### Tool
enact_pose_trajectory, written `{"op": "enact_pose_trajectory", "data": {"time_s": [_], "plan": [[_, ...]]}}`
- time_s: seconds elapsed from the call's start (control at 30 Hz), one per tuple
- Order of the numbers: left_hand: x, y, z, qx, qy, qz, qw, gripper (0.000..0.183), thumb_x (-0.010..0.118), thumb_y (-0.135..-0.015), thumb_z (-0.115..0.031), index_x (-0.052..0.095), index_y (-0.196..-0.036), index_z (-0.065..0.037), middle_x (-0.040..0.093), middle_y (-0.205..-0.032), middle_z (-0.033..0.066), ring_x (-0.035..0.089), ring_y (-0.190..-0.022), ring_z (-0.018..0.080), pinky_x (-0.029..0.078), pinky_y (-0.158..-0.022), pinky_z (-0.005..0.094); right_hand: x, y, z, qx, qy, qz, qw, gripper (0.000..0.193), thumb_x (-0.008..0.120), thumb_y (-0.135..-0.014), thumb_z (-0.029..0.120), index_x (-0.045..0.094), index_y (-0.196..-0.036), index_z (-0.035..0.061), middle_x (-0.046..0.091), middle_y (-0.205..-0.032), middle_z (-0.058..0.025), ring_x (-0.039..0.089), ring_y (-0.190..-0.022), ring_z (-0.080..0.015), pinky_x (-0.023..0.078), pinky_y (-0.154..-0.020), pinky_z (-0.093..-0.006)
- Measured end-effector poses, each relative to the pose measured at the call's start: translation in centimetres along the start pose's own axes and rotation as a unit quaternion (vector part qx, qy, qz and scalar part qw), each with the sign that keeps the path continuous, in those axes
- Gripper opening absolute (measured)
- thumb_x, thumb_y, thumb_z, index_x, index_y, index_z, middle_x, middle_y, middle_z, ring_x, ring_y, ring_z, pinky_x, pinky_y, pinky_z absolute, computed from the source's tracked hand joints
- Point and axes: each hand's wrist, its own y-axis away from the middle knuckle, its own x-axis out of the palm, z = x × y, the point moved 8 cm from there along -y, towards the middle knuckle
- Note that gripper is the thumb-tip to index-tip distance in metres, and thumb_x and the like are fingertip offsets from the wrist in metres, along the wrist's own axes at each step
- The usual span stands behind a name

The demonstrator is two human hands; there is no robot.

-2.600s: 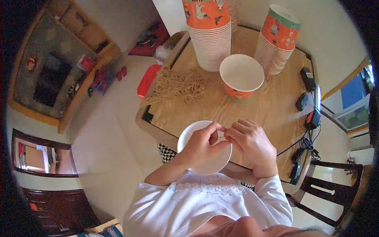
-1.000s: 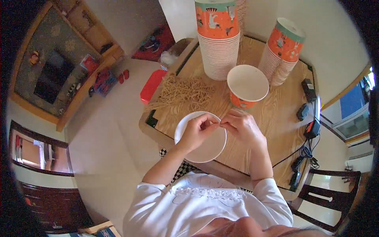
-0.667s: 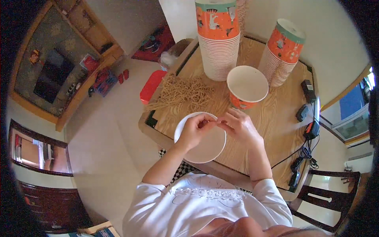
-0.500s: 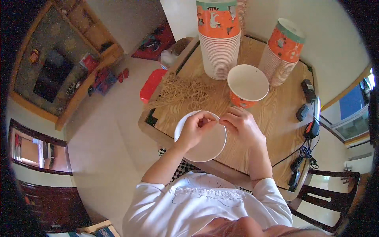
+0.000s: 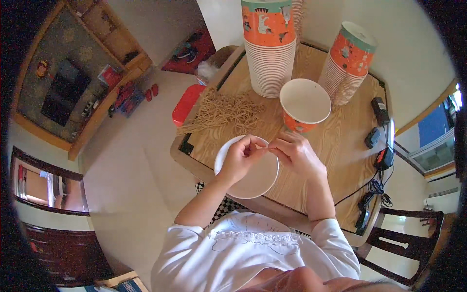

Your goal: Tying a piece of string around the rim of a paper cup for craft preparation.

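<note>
My left hand and my right hand meet fingertip to fingertip, both closed in a pinch. Whatever lies between the fingertips is too small to make out. Beneath my left hand, a white-lined paper tub faces up near the table's front edge. Just beyond my right hand, a second paper tub with an orange printed outside stands with its mouth upward. A loose tangle of tan twine lies on the table beyond my left hand.
Behind stand a tall stack of nested paper tubs and a shorter, leaning-looking stack. Black adapters and coiled cables line the right edge of the wooden table. A red container sits beyond the left edge; a dark chair is at right.
My hands have barely shifted; the fingertips stay together in nearly the same place. The tubs and twine have not visibly moved.
</note>
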Motion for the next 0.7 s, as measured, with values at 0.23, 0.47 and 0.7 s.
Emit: {"op": "enact_pose_trajectory", "data": {"time_s": [0.23,0.47,0.7], "plan": [[0.01,0.09,-0.18,0.015,0.008,-0.014,1.0,0.009,0.064,-0.085,-0.01,0.062,-0.091,-0.004,0.056,-0.074,-0.0055,0.045,-0.064,0.0013,0.038,-0.056,0.0181,0.39,0.42,-0.68,0.06,0.008,0.004,0.998,0.014,0.066,-0.078,0.011,0.06,-0.087,0.0025,0.06,-0.078,-0.0106,0.059,-0.072,-0.0278,0.047,-0.062,-0.0386],[0.25,0.01,-0.18,-0.005,0.008,0.007,1.0,0.009,0.063,-0.086,-0.011,0.062,-0.09,-0.003,0.056,-0.074,-0.0054,0.044,-0.063,0.0012,0.037,-0.056,0.0178,-0.26,0.07,-0.38,0.023,-0.006,-0.034,0.999,0.012,0.067,-0.076,0.008,0.06,-0.085,0.0036,0.059,-0.078,-0.0084,0.06,-0.073,-0.0266,0.048,-0.063,-0.0369],[0.42,-0.23,-0.64,0.026,-0.059,0.001,0.998,0.01,0.066,-0.082,-0.009,0.062,-0.09,-0.005,0.055,-0.069,-0.0038,0.044,-0.06,0.0032,0.036,-0.053,0.0196,0.17,0.38,-0.89,0.033,0.006,0.009,0.999,0.008,0.063,-0.077,0.008,0.059,-0.083,0.0033,0.058,-0.076,-0.0109,0.057,-0.073,-0.0314,0.046,-0.064,-0.0405]]}}
